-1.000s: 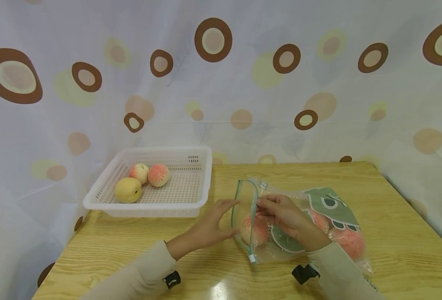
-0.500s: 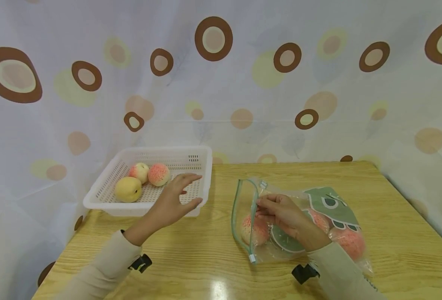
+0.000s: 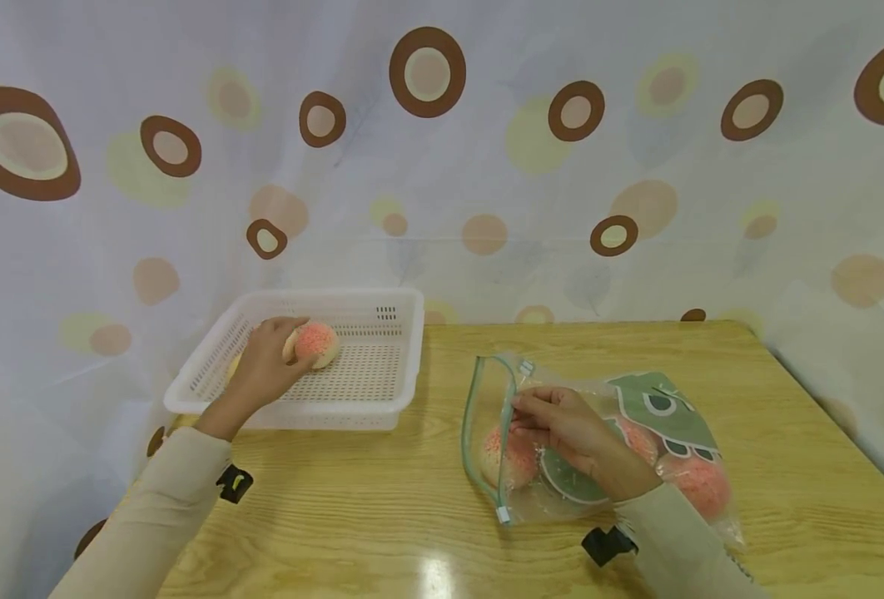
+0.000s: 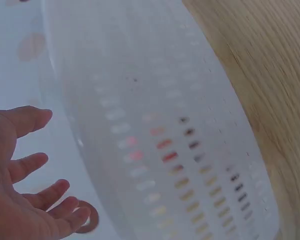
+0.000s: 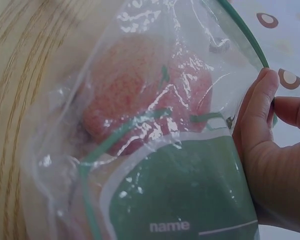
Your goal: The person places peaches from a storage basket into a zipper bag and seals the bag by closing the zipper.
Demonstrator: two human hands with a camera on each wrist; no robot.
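My left hand (image 3: 268, 359) reaches over the white perforated basket (image 3: 337, 409), its fingers spread beside a pink-speckled peach (image 3: 319, 345). That hand hides most of another peach and of a yellow fruit (image 3: 234, 366) there. Seen from the left wrist, the fingers (image 4: 55, 192) are apart with nothing between them, above the basket's side. My right hand (image 3: 573, 437) pinches the green-edged mouth of a clear zip bag (image 3: 592, 499), holding it apart. Inside the bag are several peaches, one near the mouth (image 3: 513, 459). The right wrist view has thumb and finger on the bag's green strip (image 5: 250, 40).
The basket stands at the left on a wooden table (image 3: 367, 499), near the patterned curtain (image 3: 479, 158) behind. The bag lies at the right, with a green printed design (image 3: 663, 412) and slider ends at its mouth.
The left hand has left the bag's mouth and travelled left, over the basket to the peaches. My right hand keeps its pinch on the bag, which has stayed in place.
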